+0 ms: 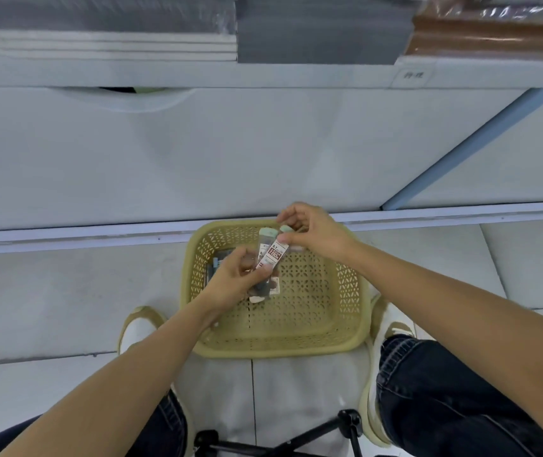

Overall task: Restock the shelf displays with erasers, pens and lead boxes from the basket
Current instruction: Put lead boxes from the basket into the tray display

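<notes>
**Lead boxes (271, 255) in hand above the basket (359, 328), not yet shelved**

Gripped at the lower ends by the left hand (233, 280), fingers curled round them. Pinched at the upper end of the front, red-labelled one by the right hand (316, 235), thumb and fingertips pressed together on it. Exact number hard to tell, two at least.

Directly under both hands, the basket on the floor. Just below the left hand, a few more small packets (265, 291); just to the left of that hand, some dark items (214, 265).

Judged as the gathering step: sorting stock before the lift. Next, probably: take the front box fully into one hand, then carry upward and forward, beyond the right hand, to the shelf (197, 75). Proper display not visible from here, so to be searched first. Firm pinch needed, since slim smooth boxes likely to slide against each other.
</notes>
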Available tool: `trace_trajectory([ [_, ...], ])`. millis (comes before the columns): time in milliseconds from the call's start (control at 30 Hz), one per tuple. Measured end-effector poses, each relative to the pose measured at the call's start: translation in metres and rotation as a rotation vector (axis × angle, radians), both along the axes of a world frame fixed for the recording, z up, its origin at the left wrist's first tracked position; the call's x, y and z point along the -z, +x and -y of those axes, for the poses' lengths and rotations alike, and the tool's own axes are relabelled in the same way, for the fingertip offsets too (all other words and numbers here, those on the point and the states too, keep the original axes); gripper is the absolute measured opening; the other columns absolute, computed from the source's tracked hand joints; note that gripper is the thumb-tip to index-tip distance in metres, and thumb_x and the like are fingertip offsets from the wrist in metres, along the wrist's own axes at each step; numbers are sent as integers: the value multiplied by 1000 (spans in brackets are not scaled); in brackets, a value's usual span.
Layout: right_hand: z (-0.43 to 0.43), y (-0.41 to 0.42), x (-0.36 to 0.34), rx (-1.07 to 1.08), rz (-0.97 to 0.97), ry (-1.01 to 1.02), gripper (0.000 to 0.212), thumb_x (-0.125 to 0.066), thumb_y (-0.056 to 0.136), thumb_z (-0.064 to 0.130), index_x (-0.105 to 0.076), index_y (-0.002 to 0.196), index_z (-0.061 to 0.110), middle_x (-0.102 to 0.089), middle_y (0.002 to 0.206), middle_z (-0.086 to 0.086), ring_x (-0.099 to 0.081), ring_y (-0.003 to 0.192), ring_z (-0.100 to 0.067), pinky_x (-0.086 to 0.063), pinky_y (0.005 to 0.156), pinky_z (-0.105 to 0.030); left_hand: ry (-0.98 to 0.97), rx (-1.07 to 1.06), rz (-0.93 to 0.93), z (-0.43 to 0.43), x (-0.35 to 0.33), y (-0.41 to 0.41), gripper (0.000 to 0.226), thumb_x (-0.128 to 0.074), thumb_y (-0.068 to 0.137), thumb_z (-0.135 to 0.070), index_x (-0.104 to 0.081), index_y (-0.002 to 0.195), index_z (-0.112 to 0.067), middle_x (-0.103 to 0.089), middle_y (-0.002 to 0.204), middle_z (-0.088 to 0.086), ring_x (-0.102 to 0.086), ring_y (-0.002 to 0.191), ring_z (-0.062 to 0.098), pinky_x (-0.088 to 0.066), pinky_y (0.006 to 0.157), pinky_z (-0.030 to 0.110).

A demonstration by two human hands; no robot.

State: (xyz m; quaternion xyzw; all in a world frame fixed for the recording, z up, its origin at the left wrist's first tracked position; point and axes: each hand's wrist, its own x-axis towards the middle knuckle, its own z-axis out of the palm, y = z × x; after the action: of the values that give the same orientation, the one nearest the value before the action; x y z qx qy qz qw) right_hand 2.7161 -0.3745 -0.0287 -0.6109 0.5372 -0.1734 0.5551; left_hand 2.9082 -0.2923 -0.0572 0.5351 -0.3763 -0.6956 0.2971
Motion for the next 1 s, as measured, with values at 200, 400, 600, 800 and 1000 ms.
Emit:
trace_trajectory([
  [200, 16, 7, -78, -31, 121, -40, 27, -66, 88, 4, -61, 114, -4, -64, 100, -17, -57, 81, -18, -48, 64, -24, -133, -39, -41, 20, -69, -9, 24, -62, 91, -5, -52, 113, -10, -72, 91, 10, -70, 69, 19, -57, 63, 28],
  [400, 7, 28, -101, -65, 170, -76, 28, -56, 97, 18, -62, 110, -6, -65, 90, -14, -58, 67, -12, -50, 61, -24, -217, -13, 52, 12, -98, 6, 12, -52, 99, -13, -53, 101, -1, -59, 79, 12, -56, 66, 21, -48, 67, 37],
  [600, -14, 45, -5, -112, -189, 43, 20, -59, 96, 27, -66, 99, 9, -68, 82, -4, -64, 73, -17, -53, 65, -27, -111, -149, 182, -10, -60, 55, 8, -51, 99, -11, -55, 102, -5, -66, 80, 6, -60, 65, 15, -55, 65, 28],
  [800, -58, 64, 90, -105, -574, 44, 35, -71, 85, 41, -70, 86, 7, -67, 75, -4, -64, 74, -20, -43, 60, -26, 9, -189, 266, -21, -20, 82, 9, -51, 99, -13, -55, 96, -6, -64, 78, 6, -59, 64, 13, -50, 56, 20],
  [1000, -68, 73, 112, 0, -670, -7, 39, -80, 77, 32, -62, 101, 7, -63, 102, -12, -62, 95, -30, -43, 69, -32, 50, -196, 259, -21, -3, 89, 11, -53, 98, -16, -56, 98, -6, -66, 77, 2, -59, 66, 13, -51, 57, 21],
])
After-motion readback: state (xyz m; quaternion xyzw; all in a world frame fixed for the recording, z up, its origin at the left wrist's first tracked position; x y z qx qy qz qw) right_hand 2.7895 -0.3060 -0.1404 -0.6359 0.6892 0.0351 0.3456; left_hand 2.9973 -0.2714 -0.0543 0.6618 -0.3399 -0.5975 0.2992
